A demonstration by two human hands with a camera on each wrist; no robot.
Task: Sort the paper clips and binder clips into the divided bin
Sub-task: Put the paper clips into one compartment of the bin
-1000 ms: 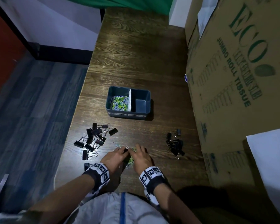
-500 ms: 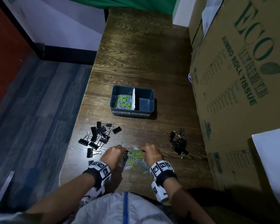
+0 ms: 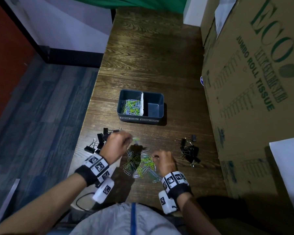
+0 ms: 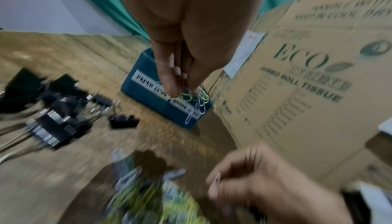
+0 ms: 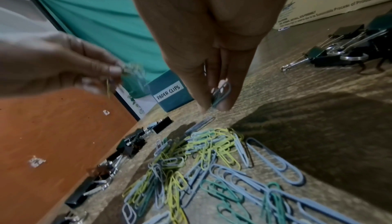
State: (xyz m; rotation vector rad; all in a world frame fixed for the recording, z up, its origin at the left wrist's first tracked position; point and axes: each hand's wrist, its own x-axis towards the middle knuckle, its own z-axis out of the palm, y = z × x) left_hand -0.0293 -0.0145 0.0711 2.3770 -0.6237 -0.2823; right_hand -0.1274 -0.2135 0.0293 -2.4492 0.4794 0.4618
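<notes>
A dark blue divided bin (image 3: 126, 114) stands mid-table; its left compartment holds coloured paper clips (image 3: 131, 106), its right one shows only its bare floor. A loose pile of paper clips (image 3: 139, 164) (image 5: 212, 160) lies between my hands. My left hand (image 3: 118, 145) (image 4: 180, 83) is lifted above the table and pinches a small bunch of paper clips (image 4: 196, 99). Low over the pile, my right hand (image 3: 162, 161) (image 5: 218, 100) pinches a few paper clips (image 5: 221, 94). Black binder clips lie in two heaps, one at the left (image 3: 100, 141) and one at the right (image 3: 189, 152).
A tall cardboard box (image 3: 253, 82) walls the table's right side. The table's left edge (image 3: 85, 133) drops to a blue floor close to the left binder clips. White paper (image 3: 288, 167) lies at the right. The bin carries labels for paper clips and binder clips (image 4: 148, 85).
Both hands have drawn apart and risen from the pile, each with clips pinched. My left hand has moved up and forward toward the bin; the pile now lies uncovered.
</notes>
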